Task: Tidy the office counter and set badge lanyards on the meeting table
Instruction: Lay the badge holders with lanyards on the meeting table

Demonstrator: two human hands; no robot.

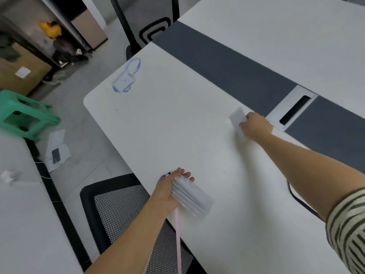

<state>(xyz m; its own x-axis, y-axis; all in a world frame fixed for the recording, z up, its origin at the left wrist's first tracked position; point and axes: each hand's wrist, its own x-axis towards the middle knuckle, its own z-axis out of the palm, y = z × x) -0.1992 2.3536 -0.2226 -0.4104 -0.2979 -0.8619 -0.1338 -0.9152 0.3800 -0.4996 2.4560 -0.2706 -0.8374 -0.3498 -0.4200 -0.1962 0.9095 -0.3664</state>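
A white meeting table (177, 125) fills the middle of the view. Near its far left corner lies one badge holder with a blue lanyard (126, 78). My left hand (169, 190) grips a fanned stack of clear badge holders (191, 200) above the table's near edge, and pink lanyard straps (177, 240) hang down from it. My right hand (254, 125) is stretched out near the dark centre strip and pinches a single pale badge holder (238, 116) just above the tabletop. The picture is blurred around that badge.
A dark grey strip (227, 66) with a cable slot (294, 111) runs along the table's centre. A black mesh chair (118, 204) stands at the near edge. On the floor at left are a green stool (25, 115), papers and cardboard boxes (21, 76).
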